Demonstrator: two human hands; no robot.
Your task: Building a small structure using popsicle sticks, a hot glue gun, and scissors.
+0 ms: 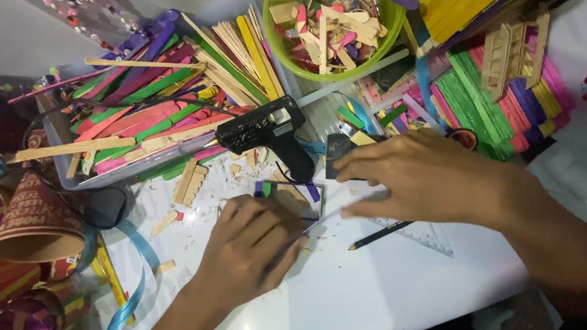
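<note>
Head view shows the left hand (249, 242) lying palm-down on the white table (367, 296), its fingers close together and pressing flat on a small frame of coloured craft sticks (290, 194), which sticks out from under the fingertips toward 1 o'clock. At 3 o'clock from that frame the right hand (426, 177) rests with fingers bent and narrow, pinching a small dark piece (340, 153) at their tips. A black glue gun (268, 131) lies at 12 o'clock from the frame, a pencil (378, 236) at 4 o'clock.
</note>
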